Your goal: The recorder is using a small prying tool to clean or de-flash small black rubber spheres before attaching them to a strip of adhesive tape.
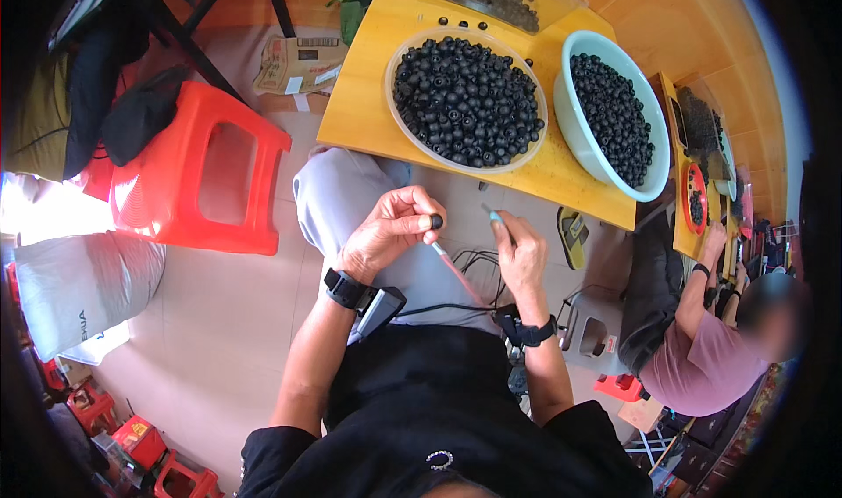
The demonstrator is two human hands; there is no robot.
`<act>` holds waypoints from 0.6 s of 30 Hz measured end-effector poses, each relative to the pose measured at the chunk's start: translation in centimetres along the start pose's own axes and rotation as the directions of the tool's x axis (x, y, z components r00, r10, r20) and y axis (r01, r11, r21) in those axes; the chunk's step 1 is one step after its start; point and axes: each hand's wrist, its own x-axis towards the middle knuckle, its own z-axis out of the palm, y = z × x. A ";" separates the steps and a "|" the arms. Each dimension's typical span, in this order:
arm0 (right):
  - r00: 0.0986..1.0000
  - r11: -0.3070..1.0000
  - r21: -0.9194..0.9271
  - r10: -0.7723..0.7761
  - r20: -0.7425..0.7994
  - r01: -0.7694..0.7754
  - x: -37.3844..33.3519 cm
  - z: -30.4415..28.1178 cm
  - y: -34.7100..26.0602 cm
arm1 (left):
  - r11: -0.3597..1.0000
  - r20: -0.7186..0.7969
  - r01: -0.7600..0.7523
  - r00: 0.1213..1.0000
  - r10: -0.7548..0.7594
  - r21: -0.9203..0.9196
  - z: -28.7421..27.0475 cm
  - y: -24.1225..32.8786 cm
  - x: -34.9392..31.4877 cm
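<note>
Bead (436, 222) clamped in left-hand pinch

I watch remotely: left hand (392, 229) has thumb and forefinger together on the black bead, near the dial's centre. Right hand (524, 254), between three and four o'clock from the bead, is clamped on a slim tool (494, 216), tip apart from the bead. On the yellow table (360, 103), I log a clear bowl (401, 130) of black beads toward twelve o'clock and a pale-blue basin (574, 134) of them at two.

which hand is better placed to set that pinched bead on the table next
Left, most likely: the left hand pinches the black bead, while the right hand is occupied with a slim tool.
</note>
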 end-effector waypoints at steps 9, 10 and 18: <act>0.994 0.878 0.475 0.013 0.113 -0.065 1.2 -1.2 -6.1 | 1.000 0.050 -0.017 0.999 0.019 -0.024 -1.3 -0.5 -0.2; 0.990 0.848 0.520 0.035 0.135 -0.101 1.4 -1.4 -6.6 | 1.000 0.038 -0.011 0.999 0.011 -0.018 -1.3 -0.4 -0.2; 0.976 0.788 0.609 -0.051 0.212 -0.091 2.4 -0.6 -8.0 | 0.998 -0.012 0.040 0.999 -0.039 0.040 -0.8 -0.4 -0.3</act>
